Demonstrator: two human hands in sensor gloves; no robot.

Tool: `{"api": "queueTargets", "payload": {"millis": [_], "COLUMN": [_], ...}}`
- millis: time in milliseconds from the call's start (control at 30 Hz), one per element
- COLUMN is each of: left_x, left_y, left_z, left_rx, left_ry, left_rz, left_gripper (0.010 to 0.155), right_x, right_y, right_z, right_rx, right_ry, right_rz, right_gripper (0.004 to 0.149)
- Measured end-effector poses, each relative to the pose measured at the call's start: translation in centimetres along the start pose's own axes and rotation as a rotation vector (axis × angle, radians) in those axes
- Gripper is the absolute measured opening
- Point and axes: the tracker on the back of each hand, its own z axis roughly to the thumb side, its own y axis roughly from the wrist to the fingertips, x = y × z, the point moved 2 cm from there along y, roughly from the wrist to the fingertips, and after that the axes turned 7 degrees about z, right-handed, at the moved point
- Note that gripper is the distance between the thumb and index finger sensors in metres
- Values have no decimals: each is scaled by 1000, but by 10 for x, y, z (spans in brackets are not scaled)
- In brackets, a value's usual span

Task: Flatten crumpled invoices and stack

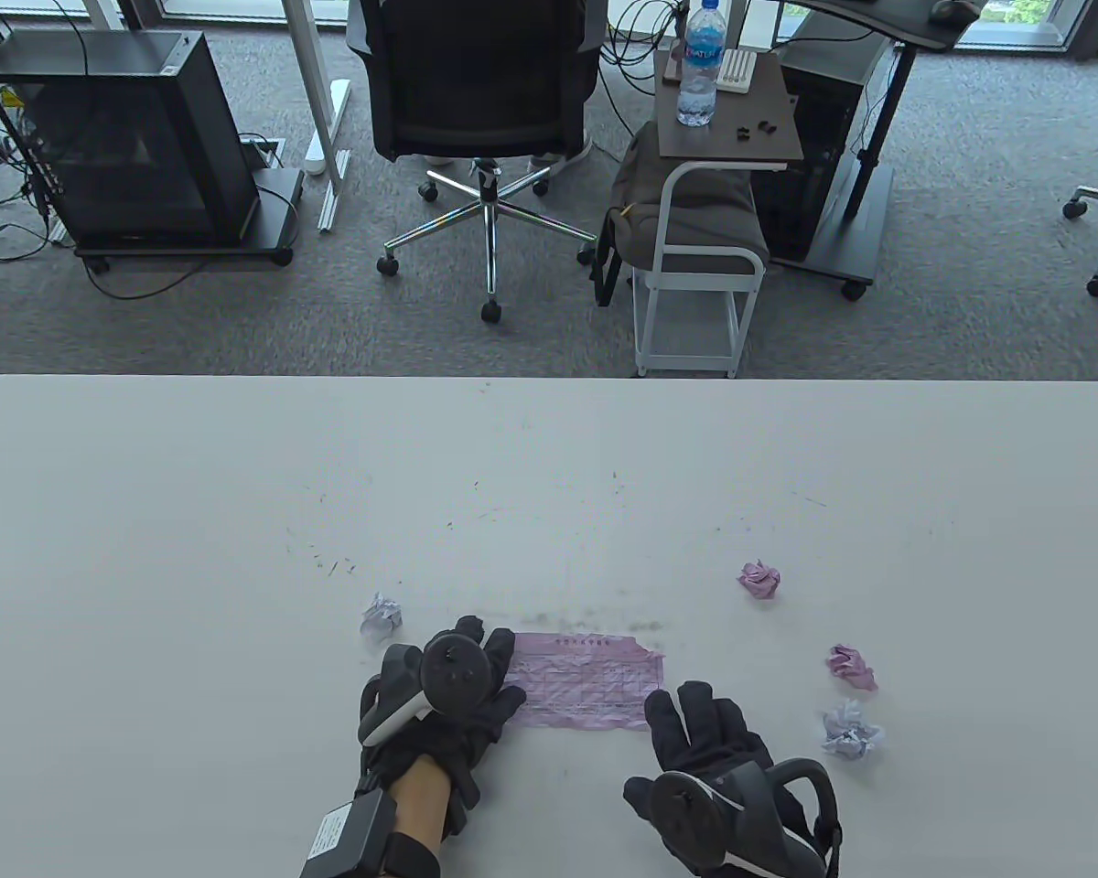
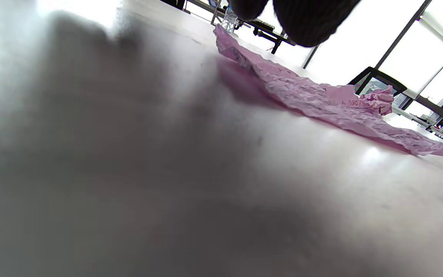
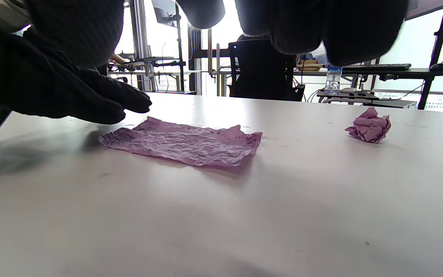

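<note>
A flattened, still wrinkled pink invoice (image 1: pixel 586 681) lies near the table's front edge. It also shows in the left wrist view (image 2: pixel 321 100) and the right wrist view (image 3: pixel 183 142). My left hand (image 1: pixel 489 672) lies open, its fingers (image 3: pixel 129 100) resting on the sheet's left end. My right hand (image 1: pixel 686 709) is open with fingers spread at the sheet's near right corner and holds nothing. The frames do not show whether it touches the paper. Several crumpled invoice balls lie around: one left (image 1: pixel 382 615) and three right (image 1: pixel 759 579), (image 1: pixel 852 667), (image 1: pixel 849 732).
The white table (image 1: pixel 238 512) has faint pen marks near its middle. Beyond its far edge stand an office chair (image 1: pixel 485 110), a side cart (image 1: pixel 723 155) with a water bottle (image 1: pixel 700 64), and a black computer case (image 1: pixel 119 146).
</note>
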Motion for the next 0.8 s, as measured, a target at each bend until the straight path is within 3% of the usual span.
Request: {"api": "queueTargets", "payload": {"millis": [200,333,400,567,700,800], "left_x": [-26,-45,-51,-38,-28,-31], "left_y": [-4,-5,-2,6,11,9], "left_z": [-18,-58,-72,-88,-85,-80], "left_rx": [-81,-255,-278,-332,-347,-343], "left_ry": [137,125,147,85,141,166], "left_rz": [113,124,155,77,15,29], "left_gripper": [69,69,66,62,59,55], "right_x": [-4,-3,-3,-1,-1,-1], "right_y": [1,1,2,4,3,2], "right_z": [-4,-4,-4,-6,-8,-8], "right_rx": [33,55,71,89,92,94], "right_ry": [69,81,103,141,146,157], "right_rz": [10,0,6,-7,0,-6], "right_gripper": [79,79,78,78,77,76]}}
